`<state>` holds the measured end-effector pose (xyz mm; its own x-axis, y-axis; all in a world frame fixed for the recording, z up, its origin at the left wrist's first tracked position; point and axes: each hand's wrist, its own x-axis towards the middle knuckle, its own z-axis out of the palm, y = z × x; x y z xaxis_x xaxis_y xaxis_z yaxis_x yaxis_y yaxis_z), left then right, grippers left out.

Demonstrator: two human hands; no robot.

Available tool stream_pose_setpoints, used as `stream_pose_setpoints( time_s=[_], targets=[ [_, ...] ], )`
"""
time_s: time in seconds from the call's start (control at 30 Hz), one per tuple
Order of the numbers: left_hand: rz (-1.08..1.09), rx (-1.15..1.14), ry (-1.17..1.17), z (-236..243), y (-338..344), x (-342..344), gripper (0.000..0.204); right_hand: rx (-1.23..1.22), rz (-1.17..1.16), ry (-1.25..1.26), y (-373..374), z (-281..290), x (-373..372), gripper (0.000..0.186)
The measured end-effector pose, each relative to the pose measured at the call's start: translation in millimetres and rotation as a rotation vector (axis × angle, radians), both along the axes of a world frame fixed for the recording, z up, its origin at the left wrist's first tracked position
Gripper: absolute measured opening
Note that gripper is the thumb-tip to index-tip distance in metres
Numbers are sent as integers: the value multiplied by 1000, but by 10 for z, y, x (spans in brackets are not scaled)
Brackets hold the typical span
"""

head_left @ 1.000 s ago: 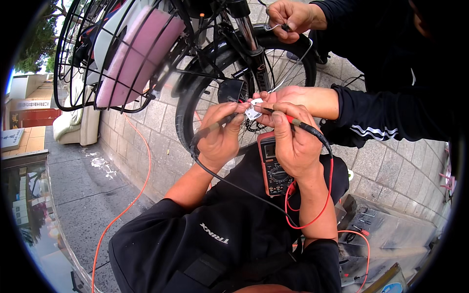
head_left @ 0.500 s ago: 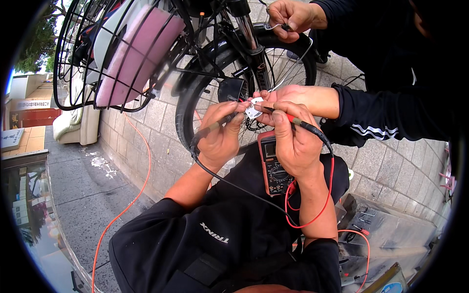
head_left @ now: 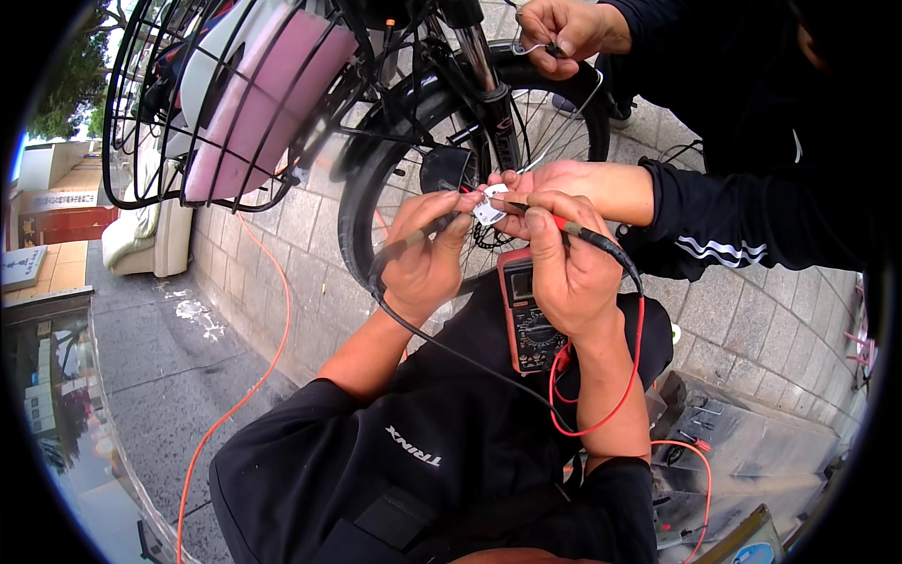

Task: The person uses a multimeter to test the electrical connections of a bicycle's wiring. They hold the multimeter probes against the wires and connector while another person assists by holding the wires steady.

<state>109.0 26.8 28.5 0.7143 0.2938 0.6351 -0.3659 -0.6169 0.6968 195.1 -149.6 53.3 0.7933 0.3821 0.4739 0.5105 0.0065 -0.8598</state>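
Observation:
My left hand (head_left: 419,249) grips a black meter probe (head_left: 404,246); my right hand (head_left: 571,273) holds a red probe (head_left: 587,235). Both probe tips meet at a small white part (head_left: 491,201), where thin wires gather. A co-worker's hand (head_left: 562,177) supports that part from behind, while their other hand (head_left: 571,33) pinches a small black piece (head_left: 554,51) on a white wire. A red-cased multimeter (head_left: 526,331) rests on my dark-clothed lap, partly behind my right hand. Beside the white part hangs a black housing (head_left: 446,169).
A bicycle front wheel (head_left: 362,235) and wire basket (head_left: 141,195) with pink foam (head_left: 254,113) stand ahead. An armchair (head_left: 160,244) is left on the paving (head_left: 291,254), crossed by an orange cable (head_left: 254,385). Tools (head_left: 695,442) lie lower right.
Both my hands stay at the white part with the probes, shifting only very slightly; the co-worker's hands also stay nearly in place.

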Motion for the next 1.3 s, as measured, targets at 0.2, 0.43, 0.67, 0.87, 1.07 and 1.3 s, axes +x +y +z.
stream_pose_setpoints(
  time_s=[0.2, 0.43, 0.67, 0.87, 1.07, 1.3],
  targets=[
    [-10, -38, 38, -25, -2, -17, 30, 9, 15, 81, -4, 25, -1, 17],
    [-18, -56, 45, 3, -5, -33, 32, 71, 62, 56, 10, -35, 44, 18],
    [-3, -13, 46, 11, -1, -23, 31, 126, 70, 83, -1, -104, 50, 19],
    [1, 43, 30, -11, 36, -33, 36, 359, -9, 159, -50, 50, 34, 24],
    [-80, -37, 47, -42, 27, -45, 36, 424, -275, 158, -41, 109, 235, 34],
    [-73, -28, 59, -56, 48, -32, 35, 522, -283, 268, 193, 446, 681, 28]
  ],
)
